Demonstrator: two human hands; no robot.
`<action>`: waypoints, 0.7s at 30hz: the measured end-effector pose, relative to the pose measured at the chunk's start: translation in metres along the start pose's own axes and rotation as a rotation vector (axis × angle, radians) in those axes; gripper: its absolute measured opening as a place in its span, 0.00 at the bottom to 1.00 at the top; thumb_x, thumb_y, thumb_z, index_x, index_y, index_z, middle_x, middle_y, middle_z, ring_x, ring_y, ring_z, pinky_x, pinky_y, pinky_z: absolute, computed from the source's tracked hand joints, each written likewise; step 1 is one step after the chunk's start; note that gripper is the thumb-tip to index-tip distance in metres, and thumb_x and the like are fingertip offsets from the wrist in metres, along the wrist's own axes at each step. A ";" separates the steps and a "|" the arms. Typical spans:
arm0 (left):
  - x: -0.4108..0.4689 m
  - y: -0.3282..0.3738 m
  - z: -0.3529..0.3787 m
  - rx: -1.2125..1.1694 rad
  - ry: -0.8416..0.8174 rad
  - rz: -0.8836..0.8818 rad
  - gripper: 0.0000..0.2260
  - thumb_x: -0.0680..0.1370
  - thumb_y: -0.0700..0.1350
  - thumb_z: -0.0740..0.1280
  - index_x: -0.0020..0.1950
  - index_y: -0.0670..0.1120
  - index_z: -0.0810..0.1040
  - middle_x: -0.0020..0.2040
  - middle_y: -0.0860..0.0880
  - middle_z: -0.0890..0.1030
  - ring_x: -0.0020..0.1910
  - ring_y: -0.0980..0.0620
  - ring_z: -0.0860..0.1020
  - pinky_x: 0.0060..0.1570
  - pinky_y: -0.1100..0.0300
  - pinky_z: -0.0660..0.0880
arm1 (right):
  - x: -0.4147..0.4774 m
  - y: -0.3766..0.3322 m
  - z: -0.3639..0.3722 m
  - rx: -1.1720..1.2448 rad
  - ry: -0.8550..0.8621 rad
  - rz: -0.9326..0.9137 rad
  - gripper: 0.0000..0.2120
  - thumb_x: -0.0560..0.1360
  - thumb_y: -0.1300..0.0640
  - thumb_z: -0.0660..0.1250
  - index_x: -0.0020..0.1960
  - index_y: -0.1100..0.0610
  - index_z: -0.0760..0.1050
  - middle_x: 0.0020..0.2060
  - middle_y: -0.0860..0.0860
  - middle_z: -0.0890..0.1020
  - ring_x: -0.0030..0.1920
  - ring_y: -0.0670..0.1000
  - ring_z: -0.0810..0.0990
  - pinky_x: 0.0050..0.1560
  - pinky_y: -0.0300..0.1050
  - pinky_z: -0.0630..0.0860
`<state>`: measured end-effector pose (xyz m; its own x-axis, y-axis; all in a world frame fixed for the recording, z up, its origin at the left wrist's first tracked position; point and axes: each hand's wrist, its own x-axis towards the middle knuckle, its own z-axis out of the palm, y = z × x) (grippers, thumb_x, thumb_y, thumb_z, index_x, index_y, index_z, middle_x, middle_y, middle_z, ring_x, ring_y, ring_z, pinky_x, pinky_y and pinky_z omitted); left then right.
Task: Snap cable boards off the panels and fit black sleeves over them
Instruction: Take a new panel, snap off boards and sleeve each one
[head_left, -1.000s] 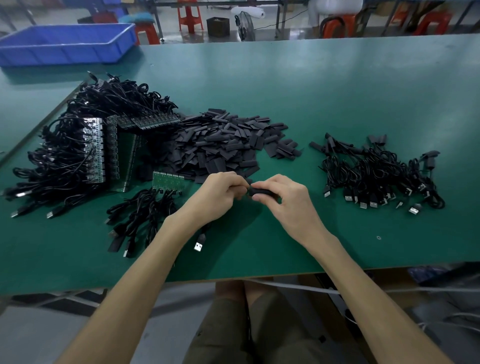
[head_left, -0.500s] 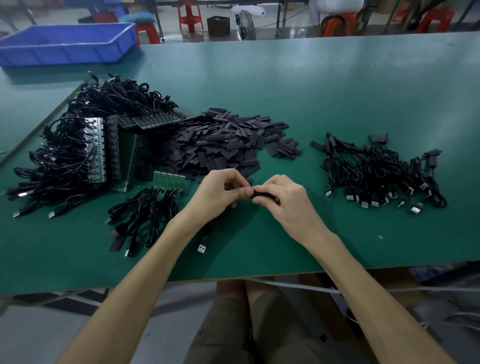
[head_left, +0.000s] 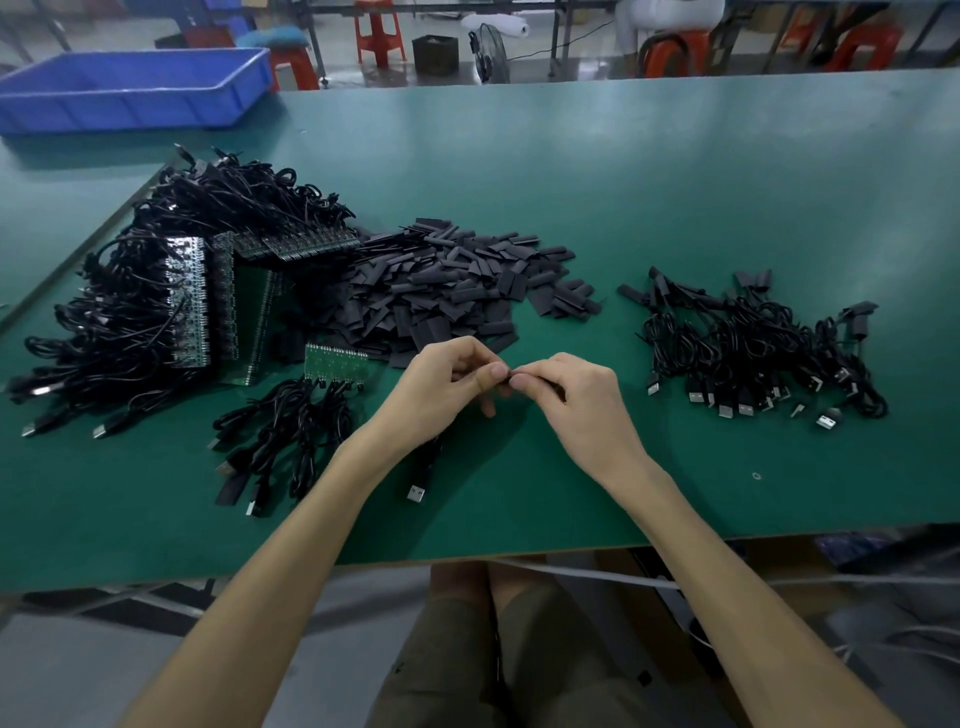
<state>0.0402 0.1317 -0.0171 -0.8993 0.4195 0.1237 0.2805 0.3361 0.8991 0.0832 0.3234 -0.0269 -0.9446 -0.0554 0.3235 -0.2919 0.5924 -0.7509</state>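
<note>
My left hand (head_left: 447, 384) and my right hand (head_left: 571, 395) meet fingertip to fingertip over the middle of the green table (head_left: 675, 171). Between them they pinch a black sleeve (head_left: 540, 383), mostly hidden by my right fingers. From under my left hand a black cable runs down to a USB plug (head_left: 415, 492). A green panel strip (head_left: 335, 360) with cables lies left of my left hand. The heap of loose black sleeves (head_left: 447, 291) is just beyond my hands. Panels with cables (head_left: 171, 306) are piled at the left.
A pile of sleeved cables (head_left: 753, 348) lies at the right. A blue bin (head_left: 130, 88) stands at the far left corner. Loose cables (head_left: 280, 436) lie near my left forearm. Red stools and a fan stand beyond the table's far edge.
My hands have closed together, so less of the black sleeve shows between the fingertips. The piles have not moved.
</note>
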 end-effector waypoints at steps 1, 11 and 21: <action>0.000 0.000 -0.001 0.002 -0.023 0.008 0.02 0.81 0.43 0.70 0.51 0.44 0.81 0.44 0.49 0.87 0.37 0.46 0.85 0.48 0.55 0.81 | 0.000 0.000 -0.001 0.017 0.003 0.020 0.07 0.81 0.55 0.70 0.54 0.54 0.86 0.42 0.48 0.84 0.45 0.46 0.81 0.50 0.43 0.77; -0.001 0.008 0.007 0.400 0.007 0.046 0.06 0.83 0.49 0.65 0.56 0.50 0.81 0.45 0.56 0.80 0.42 0.58 0.78 0.44 0.59 0.76 | 0.000 0.000 -0.003 0.106 0.035 0.067 0.09 0.84 0.54 0.65 0.46 0.55 0.79 0.31 0.47 0.81 0.27 0.44 0.71 0.31 0.34 0.67; 0.003 0.017 0.005 0.462 -0.064 -0.022 0.11 0.85 0.47 0.60 0.47 0.47 0.79 0.41 0.52 0.79 0.42 0.50 0.78 0.46 0.47 0.77 | 0.001 -0.002 -0.005 0.076 0.016 0.035 0.07 0.78 0.60 0.74 0.55 0.57 0.81 0.50 0.46 0.82 0.52 0.39 0.80 0.53 0.31 0.74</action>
<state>0.0438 0.1428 -0.0040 -0.8881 0.4546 0.0674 0.3949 0.6800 0.6178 0.0834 0.3262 -0.0219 -0.9519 -0.0222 0.3055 -0.2702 0.5309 -0.8032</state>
